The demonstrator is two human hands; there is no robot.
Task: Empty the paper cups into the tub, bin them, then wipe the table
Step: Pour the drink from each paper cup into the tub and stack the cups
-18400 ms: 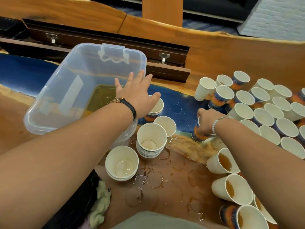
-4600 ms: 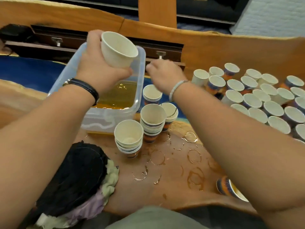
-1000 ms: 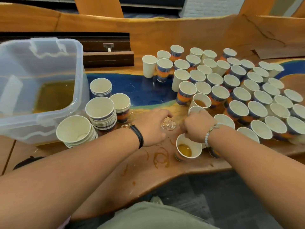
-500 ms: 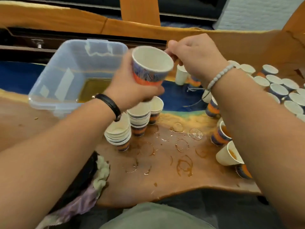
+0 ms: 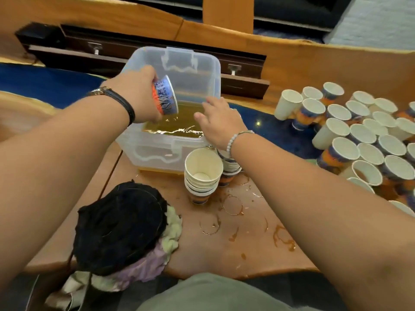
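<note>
A left hand gripped a blue-and-orange paper cup, tipped on its side over a clear, round-cornered plastic tub holding rippled amber liquid. The right hand, fingers spread and holding nothing, hung over the tub's near right corner. Just near of the tub stood two nested stacks of empty cups, the right forearm crossing above one. A dense crowd of upright cups filled the right side. A crumpled black cloth lay on pale green and lilac rags at the near left edge. Brown rings marked the glossy wooden surface, a blue band running beyond.
</note>
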